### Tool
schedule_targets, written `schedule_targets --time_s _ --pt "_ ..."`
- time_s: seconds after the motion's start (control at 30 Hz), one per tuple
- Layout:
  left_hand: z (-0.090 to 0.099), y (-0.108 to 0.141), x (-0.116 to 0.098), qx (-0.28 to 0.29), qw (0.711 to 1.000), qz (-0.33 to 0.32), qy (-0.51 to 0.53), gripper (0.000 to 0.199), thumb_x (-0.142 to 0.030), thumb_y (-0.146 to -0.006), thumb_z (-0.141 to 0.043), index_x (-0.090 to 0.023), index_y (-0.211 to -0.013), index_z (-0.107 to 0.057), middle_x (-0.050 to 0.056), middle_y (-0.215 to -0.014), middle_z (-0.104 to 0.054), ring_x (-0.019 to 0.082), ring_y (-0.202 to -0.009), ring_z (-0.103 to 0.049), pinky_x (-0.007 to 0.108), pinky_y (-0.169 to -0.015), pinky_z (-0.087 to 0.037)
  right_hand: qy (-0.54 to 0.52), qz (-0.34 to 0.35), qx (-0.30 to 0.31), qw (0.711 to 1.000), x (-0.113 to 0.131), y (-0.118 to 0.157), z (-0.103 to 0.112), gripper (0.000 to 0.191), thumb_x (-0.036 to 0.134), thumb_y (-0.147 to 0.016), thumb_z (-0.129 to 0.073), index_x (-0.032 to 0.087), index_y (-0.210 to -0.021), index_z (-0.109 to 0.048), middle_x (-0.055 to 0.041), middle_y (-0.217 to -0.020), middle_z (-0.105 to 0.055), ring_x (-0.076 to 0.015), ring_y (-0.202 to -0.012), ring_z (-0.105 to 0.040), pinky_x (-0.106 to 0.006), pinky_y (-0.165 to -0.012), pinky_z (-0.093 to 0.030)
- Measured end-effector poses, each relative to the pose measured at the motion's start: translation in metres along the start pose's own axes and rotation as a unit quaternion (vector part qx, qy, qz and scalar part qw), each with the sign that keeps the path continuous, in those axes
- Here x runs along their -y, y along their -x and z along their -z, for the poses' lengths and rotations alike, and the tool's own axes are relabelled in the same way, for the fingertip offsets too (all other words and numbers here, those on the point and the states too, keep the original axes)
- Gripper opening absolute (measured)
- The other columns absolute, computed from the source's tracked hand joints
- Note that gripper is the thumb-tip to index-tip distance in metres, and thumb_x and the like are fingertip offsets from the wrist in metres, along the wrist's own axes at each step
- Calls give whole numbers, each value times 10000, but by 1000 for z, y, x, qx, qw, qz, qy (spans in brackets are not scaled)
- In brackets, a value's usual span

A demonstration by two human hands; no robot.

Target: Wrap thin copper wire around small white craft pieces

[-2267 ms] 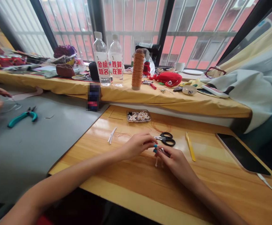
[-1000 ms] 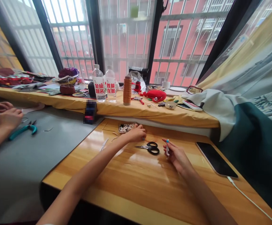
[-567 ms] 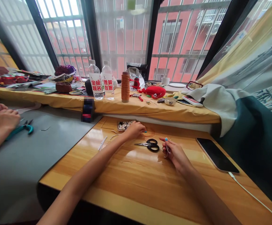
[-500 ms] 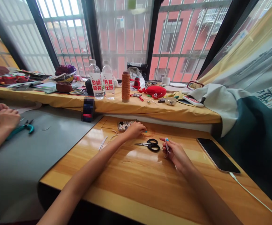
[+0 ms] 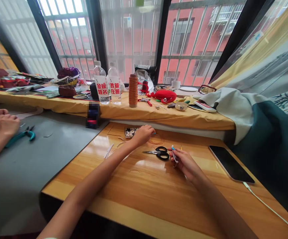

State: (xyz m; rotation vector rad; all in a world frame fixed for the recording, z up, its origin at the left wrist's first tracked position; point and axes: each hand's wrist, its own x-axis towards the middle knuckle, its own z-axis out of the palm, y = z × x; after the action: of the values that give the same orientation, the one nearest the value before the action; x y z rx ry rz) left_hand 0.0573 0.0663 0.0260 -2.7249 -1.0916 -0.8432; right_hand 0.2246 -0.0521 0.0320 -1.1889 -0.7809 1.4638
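My left hand (image 5: 145,134) is closed above the wooden table (image 5: 134,186), its fingertips pinched at an orange thread (image 5: 160,141). Just left of it lies a clear box of small beads (image 5: 130,132), partly hidden by the hand. A thin white strip (image 5: 175,158) sits between the fingers of my right hand (image 5: 182,161). Black-handled scissors (image 5: 161,153) rest on the wood between the hands, tips pointing left. White strips (image 5: 108,151) lie farther left.
A phone (image 5: 230,164) with a white cable is at the right. Two bottles, an orange thread spool (image 5: 133,91) and a red plush item (image 5: 165,96) stand along the cloth-covered ledge. At the left, another person's hands are near teal pliers (image 5: 22,136).
My left hand has risen slightly, with more of the orange thread showing beside it. My right hand has shifted a little left, and the white strip has turned in its fingers.
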Motion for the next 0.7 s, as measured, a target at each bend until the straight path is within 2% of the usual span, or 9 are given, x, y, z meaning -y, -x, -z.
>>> schedule_targets --time_s 0.1,0.17,0.27,0.33,0.37,0.43,0.57,0.63,0.7 --pt "9 -5 -4 -101 986 123 42 161 -212 -821 -348 -137 -795 -487 54 -727 -547 147 -714 -496 269 -682 -348 3 18 13 1000 0 1 -2 61 172 -668 -575 147 -719 -553 10 -577 -540 -40 -439 -456 -140 -403 -362" --pt "25 -12 -7 -197 947 204 151 156 -220 -840 -300 -154 -820 -440 0 -614 -504 104 -579 -473 231 -608 -349 0 25 25 999 0 2 -3 118 195 -643 -597 150 -746 -561 33 -540 -502 -26 -403 -405 -134 -368 -314" --pt "62 -21 -11 -378 824 245 344 129 -250 -847 -280 -176 -816 -382 -40 -569 -433 64 -502 -432 175 -512 -335 7 26 33 999 1 3 -5 208 260 -635 -607 152 -810 -579 71 -494 -403 -1 -355 -289 -129 -327 -216" --pt "85 -21 -19 -425 739 238 465 104 -238 -842 -288 -182 -793 -360 -62 -538 -363 42 -426 -368 155 -448 -309 12 26 43 999 1 4 -7 257 310 -637 -602 157 -843 -582 79 -504 -367 3 -355 -251 -135 -332 -195" --pt "93 -18 -25 -405 710 239 525 91 -226 -836 -298 -183 -782 -357 -73 -510 -315 35 -386 -323 149 -413 -280 15 26 53 998 1 4 -8 283 325 -630 -607 162 -859 -581 79 -515 -361 3 -360 -245 -139 -339 -197" --pt "97 -2 -39 -269 685 247 631 69 -221 -811 -349 -179 -758 -361 -88 -475 -253 25 -334 -243 146 -359 -209 40 26 80 996 -2 5 -12 328 338 -608 -622 165 -884 -581 78 -527 -362 -1 -371 -247 -149 -356 -210" --pt "66 48 -66 93 720 251 640 140 -293 -777 -402 -160 -733 -399 -90 -422 -327 31 -322 -277 150 -349 -210 163 57 131 976 -14 8 -24 337 411 -619 -599 148 -830 -597 71 -481 -356 -22 -381 -283 -171 -369 -216" --pt "46 69 -71 148 773 203 582 174 -311 -771 -409 -145 -723 -430 -60 -466 -419 46 -408 -378 159 -419 -297 218 84 154 960 -24 8 -29 355 458 -635 -567 145 -799 -599 55 -489 -402 -39 -398 -330 -182 -383 -243" --pt "32 80 -70 127 808 191 542 182 -311 -771 -403 -140 -721 -444 -50 -514 -440 47 -459 -394 159 -454 -309 248 100 152 952 -32 6 -33 378 484 -639 -549 149 -809 -591 43 -509 -448 -50 -409 -360 -191 -396 -267"
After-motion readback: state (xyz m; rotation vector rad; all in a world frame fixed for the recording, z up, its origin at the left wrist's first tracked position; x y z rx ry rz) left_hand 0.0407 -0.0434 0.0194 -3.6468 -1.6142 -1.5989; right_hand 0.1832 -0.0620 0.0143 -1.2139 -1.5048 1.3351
